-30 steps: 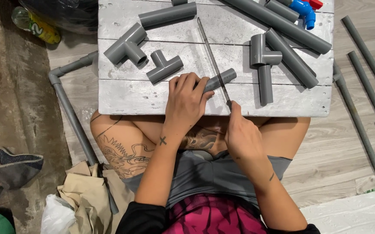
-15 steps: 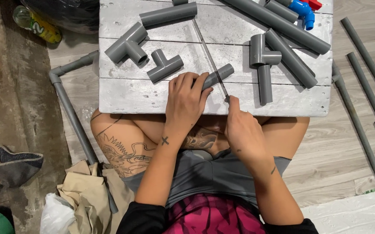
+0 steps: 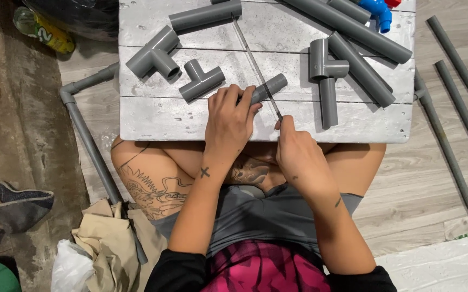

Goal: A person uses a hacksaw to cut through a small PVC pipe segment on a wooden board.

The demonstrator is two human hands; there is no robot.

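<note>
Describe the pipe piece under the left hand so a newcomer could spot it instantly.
Start at the grey wooden board across the person's lap. Near its front edge, the left hand pins a short grey pipe piece. Unlike the neighbouring tee fitting, it is straight, and a thin saw blade crosses it.

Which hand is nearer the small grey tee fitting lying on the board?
Left. The left hand lies just right of the tee fitting; the right hand sits farther right, holding the saw blade.

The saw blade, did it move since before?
Yes. The saw blade slid forward across the short pipe, its tip now near the far pipe; right hand followed.
</note>
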